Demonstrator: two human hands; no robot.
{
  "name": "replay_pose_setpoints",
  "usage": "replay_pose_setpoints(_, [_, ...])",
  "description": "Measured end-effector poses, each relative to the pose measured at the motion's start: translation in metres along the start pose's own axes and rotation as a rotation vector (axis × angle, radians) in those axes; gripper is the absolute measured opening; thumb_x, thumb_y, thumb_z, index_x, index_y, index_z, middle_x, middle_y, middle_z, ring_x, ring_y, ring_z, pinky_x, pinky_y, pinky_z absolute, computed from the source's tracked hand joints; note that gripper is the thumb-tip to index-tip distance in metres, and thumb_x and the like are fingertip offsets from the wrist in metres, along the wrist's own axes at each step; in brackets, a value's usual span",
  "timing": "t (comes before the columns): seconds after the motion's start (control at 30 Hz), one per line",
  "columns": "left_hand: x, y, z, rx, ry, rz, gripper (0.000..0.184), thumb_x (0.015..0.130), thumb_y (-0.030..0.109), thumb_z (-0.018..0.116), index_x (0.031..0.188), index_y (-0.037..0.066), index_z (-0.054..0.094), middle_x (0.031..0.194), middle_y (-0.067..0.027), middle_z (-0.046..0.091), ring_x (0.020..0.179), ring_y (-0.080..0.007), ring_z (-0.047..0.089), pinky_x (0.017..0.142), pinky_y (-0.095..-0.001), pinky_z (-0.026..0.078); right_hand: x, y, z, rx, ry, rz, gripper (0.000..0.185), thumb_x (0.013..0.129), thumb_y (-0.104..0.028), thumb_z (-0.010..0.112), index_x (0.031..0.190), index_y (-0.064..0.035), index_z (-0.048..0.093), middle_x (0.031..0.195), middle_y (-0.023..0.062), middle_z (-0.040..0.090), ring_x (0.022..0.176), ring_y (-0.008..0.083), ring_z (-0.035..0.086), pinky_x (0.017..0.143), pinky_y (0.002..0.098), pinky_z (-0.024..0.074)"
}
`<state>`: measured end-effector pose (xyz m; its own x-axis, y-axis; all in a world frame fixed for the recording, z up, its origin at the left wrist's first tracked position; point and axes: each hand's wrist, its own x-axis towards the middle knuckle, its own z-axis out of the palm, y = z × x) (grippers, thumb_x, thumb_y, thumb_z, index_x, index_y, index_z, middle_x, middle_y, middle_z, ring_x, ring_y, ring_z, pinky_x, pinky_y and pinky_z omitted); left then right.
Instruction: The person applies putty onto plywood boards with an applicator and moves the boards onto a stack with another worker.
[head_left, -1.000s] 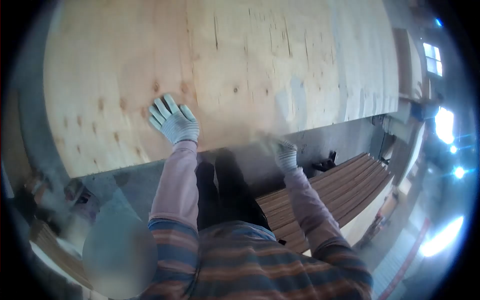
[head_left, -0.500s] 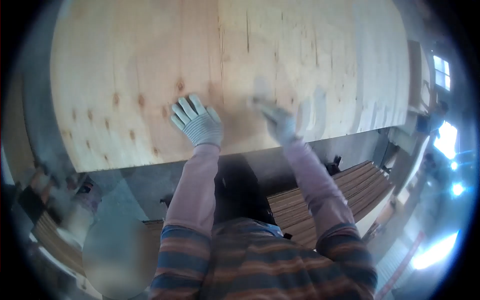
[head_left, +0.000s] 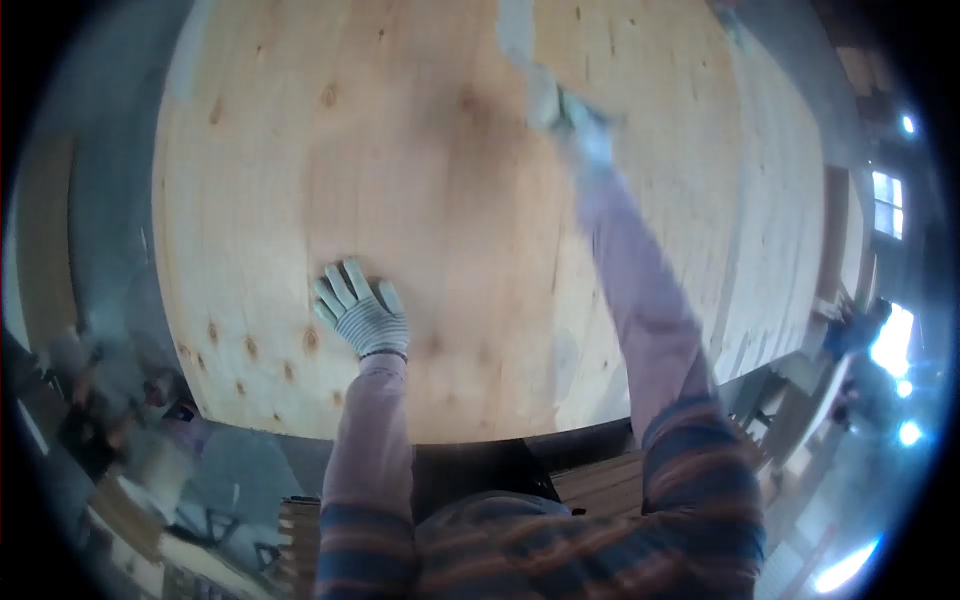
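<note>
A large pale plywood sheet (head_left: pixel 460 350) with knots and grain lines spreads in front of me. My left hand (head_left: pixel 365 312), in a white knit glove with a striped cuff, lies flat on it, fingers spread. Farther out and to the right, my gloved right hand (head_left: pixel 582 128) is closed around a flat, scraper-like tool (head_left: pixel 543 95), smeared by motion, so its exact shape is unclear. Just beyond the tool, a grey filler streak (head_left: pixel 515 30) runs along the sheet. A fainter grey patch (head_left: pixel 565 365) shows near the sheet's front edge.
Stacked boards (head_left: pixel 605 485) lie below the near edge, in front of my body. At the left stand blurred objects and another panel (head_left: pixel 48 240). More boards (head_left: pixel 840 235) lean at the right, near bright windows (head_left: pixel 887 205).
My right hand has swept forward, away from me, across the sheet with the tool. My left hand stays flat on the wood. The view has tilted up, showing more of the sheet.
</note>
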<state>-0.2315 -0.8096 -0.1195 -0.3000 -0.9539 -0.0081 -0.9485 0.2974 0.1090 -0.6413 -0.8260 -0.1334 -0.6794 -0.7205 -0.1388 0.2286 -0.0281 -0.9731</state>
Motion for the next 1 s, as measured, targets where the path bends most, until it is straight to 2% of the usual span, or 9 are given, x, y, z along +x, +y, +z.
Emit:
replay_pose_setpoints(0.07, [0.003, 0.001, 0.003, -0.018, -0.007, -0.009, 0.061, 0.09, 0.039, 0.049, 0.142, 0.008, 0.039, 0.148, -0.0214, 0.034, 0.136, -0.047, 0.027, 0.109, -0.0626, 0.019, 0.069, -0.05, 0.03, -1.256, 0.154, -0.103, 0.026, 0.09, -0.018, 0.061, 0.106, 0.0008, 0.068, 0.103, 0.0095, 0.071, 0.091, 0.0191, 0.067, 0.077, 0.0371, 0.0537])
replay_pose_setpoints(0.13, [0.008, 0.002, 0.008, -0.021, 0.045, 0.008, 0.062, 0.086, 0.037, 0.053, 0.14, 0.009, 0.04, 0.146, -0.0213, 0.036, 0.135, -0.048, 0.029, 0.107, -0.0641, 0.021, 0.112, -0.048, 0.043, -1.369, -0.081, -0.225, 0.022, 0.089, -0.016, 0.064, 0.105, -0.0025, 0.07, 0.109, 0.0083, 0.071, 0.097, 0.0183, 0.067, 0.084, 0.0342, 0.053])
replay_pose_setpoints(0.27, [0.002, 0.001, 0.001, 0.013, -0.041, -0.023, 0.062, 0.085, 0.036, 0.055, 0.139, 0.01, 0.042, 0.145, -0.0213, 0.036, 0.135, -0.0476, 0.028, 0.106, -0.0647, 0.022, -0.002, -0.058, 0.058, -0.566, -0.463, 0.385, 0.027, 0.092, -0.022, 0.064, 0.114, -0.0071, 0.069, 0.122, 0.0056, 0.066, 0.11, 0.0166, 0.062, 0.099, 0.0309, 0.0465])
replay_pose_setpoints(0.4, [0.006, 0.004, -0.002, 0.009, 0.015, -0.02, 0.059, 0.087, 0.037, 0.052, 0.138, 0.009, 0.041, 0.144, -0.02, 0.037, 0.135, -0.0463, 0.028, 0.108, -0.0622, 0.02, -0.2, -0.012, 0.031, -0.575, -0.549, -0.109, 0.027, 0.092, -0.015, 0.064, 0.118, -0.0084, 0.067, 0.123, 0.0054, 0.065, 0.118, 0.0167, 0.058, 0.105, 0.0302, 0.0415])
replay_pose_setpoints(0.6, [-0.005, -0.002, 0.007, -0.035, 0.104, -0.021, 0.06, 0.087, 0.037, 0.051, 0.14, 0.011, 0.041, 0.144, -0.0185, 0.039, 0.135, -0.0455, 0.029, 0.108, -0.0621, 0.018, -0.489, 0.002, 0.052, -0.848, -0.269, -0.126, 0.035, 0.082, 0.004, 0.067, 0.113, -0.012, 0.068, 0.109, 0.0076, 0.069, 0.106, 0.0273, 0.063, 0.096, 0.0329, 0.0479])
replay_pose_setpoints(0.77, [-0.032, -0.079, -0.013, -0.32, 0.01, 0.517, 0.052, 0.087, 0.035, 0.051, 0.134, 0.012, 0.048, 0.138, -0.0166, 0.044, 0.133, -0.0394, 0.034, 0.109, -0.0544, 0.025, -0.607, 0.037, 0.098, -1.079, 0.113, -0.295, 0.031, 0.085, -0.001, 0.068, 0.116, -0.0057, 0.066, 0.107, 0.0079, 0.069, 0.099, 0.0228, 0.066, 0.085, 0.0305, 0.0528])
replay_pose_setpoints(0.8, [-0.034, -0.111, -0.028, -0.393, 0.024, 0.662, 0.051, 0.087, 0.034, 0.051, 0.133, 0.012, 0.049, 0.137, -0.0162, 0.045, 0.132, -0.038, 0.035, 0.109, -0.0525, 0.026, -0.614, 0.043, 0.112, -0.798, 0.177, -0.068, 0.033, 0.089, -0.007, 0.066, 0.121, 0.0006, 0.062, 0.107, 0.0077, 0.068, 0.096, 0.0172, 0.065, 0.081, 0.0273, 0.0537])
replay_pose_setpoints(0.87, [-0.042, -0.19, -0.076, -0.236, -0.162, 0.433, 0.048, 0.088, 0.033, 0.051, 0.13, 0.01, 0.052, 0.136, -0.0159, 0.046, 0.13, -0.0348, 0.038, 0.108, -0.0484, 0.029, -0.612, 0.017, 0.145, -0.273, 0.347, 0.401, 0.035, 0.09, -0.008, 0.065, 0.123, 0.0031, 0.06, 0.107, 0.0075, 0.067, 0.094, 0.0155, 0.064, 0.08, 0.0265, 0.0534])
replay_pose_setpoints(1.0, [-0.068, -0.366, -0.029, 0.104, 0.126, -0.239, 0.053, 0.089, 0.032, 0.05, 0.135, 0.006, 0.045, 0.141, -0.019, 0.04, 0.128, -0.0372, 0.038, 0.107, -0.0518, 0.028, -0.563, -0.004, 0.23, 0.322, 0.398, 0.496, 0.034, 0.093, -0.014, 0.062, 0.122, 0.0043, 0.061, 0.103, 0.0084, 0.067, 0.085, 0.0159, 0.064, 0.072, 0.0273, 0.0519])
